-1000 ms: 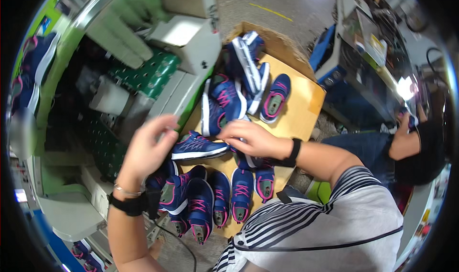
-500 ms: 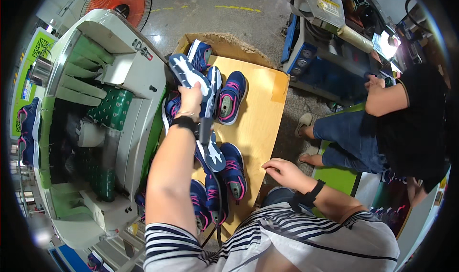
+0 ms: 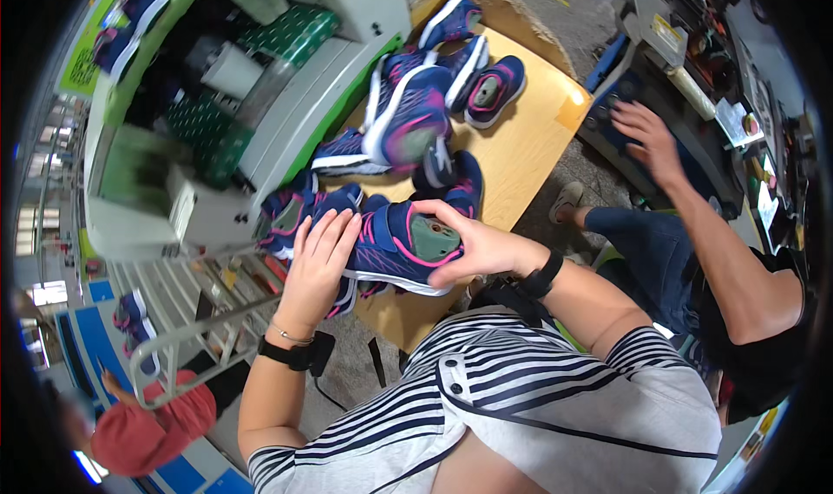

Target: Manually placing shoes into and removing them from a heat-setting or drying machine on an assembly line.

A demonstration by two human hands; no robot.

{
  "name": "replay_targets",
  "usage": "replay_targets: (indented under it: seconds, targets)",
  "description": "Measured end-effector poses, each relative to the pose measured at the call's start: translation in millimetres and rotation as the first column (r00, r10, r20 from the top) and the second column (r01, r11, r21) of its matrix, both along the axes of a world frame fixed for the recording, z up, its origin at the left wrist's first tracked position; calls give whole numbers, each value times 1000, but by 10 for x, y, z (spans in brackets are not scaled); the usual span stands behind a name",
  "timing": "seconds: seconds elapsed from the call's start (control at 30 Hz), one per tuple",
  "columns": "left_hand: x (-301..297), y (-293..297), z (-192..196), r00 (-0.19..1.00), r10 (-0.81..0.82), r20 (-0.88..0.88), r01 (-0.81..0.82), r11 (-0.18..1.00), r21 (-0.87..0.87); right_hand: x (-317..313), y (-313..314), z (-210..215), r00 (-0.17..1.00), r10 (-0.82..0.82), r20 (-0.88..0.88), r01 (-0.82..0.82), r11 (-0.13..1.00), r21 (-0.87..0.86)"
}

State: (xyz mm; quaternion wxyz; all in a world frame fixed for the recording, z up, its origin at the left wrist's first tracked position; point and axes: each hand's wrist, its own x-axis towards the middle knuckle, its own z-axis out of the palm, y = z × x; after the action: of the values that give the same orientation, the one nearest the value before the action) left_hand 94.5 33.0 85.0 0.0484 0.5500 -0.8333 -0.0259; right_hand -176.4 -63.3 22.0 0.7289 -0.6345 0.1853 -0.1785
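Navy sneaker with pink trim: held level in front of the torso, at the near end of the table, toe to the left, heel to the right. White sole faces down and toward the wearer. A grey-green shoe last fills the collar, presumably to keep the upper in shape.

Right hand curled around the heel, fingers along the collar, thumb low near the sole; gap no wider than the heel it grips. Probably takes the weight there because the last makes that end solid. Left hand lies over the forefoot, fingers nearly straight and side by side; thumb hidden, so cannot tell how firmly it closes. Likely steadies the toe.

Beyond the hands: more navy sneakers crowd the left side of the wooden tabletop. One blurred sneaker sits over others; cannot tell whether it rests. An upright sneaker stands to its right, sole down, opening up. Cardboard walls the far end, perhaps as a stop.

Left: green-and-grey machine alongside the table; sneaker pair on its outer ledge. Right: a co-worker's hand, fingers spread, apart from the shoes.
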Motion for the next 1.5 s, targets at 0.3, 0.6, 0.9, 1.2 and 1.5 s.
replay_targets:
  seconds: [0.3, 0.6, 0.9, 1.2, 1.5]
  targets:
    - [-450, 798, -196, -84, 523, -848, -331, 788, 519, 779, 729, 156, 966, -219, 140, 259, 842, -474]
    - [-81, 652, 259, -658, 350, -667, -288, 701, 652, 141, -1141, -605, 285, -953, 99, 816, 188, -547]
    - [783, -428, 961, -485, 279, -829, -423, 755, 501, -124, -2029, -1424, 74, -972, -224, 965, 127, -231]
    - [2471, -2079, 606, -162, 261, -952, -724, 624, 295, 755, -2166, 402, 713, -649, 265, 673, 740, 4]
    - [4049, -2894, -35, 52, 475, -878, -904, 396, 160, 4223, -3829, 753, 841, -540, 37, 287, 387, -876]
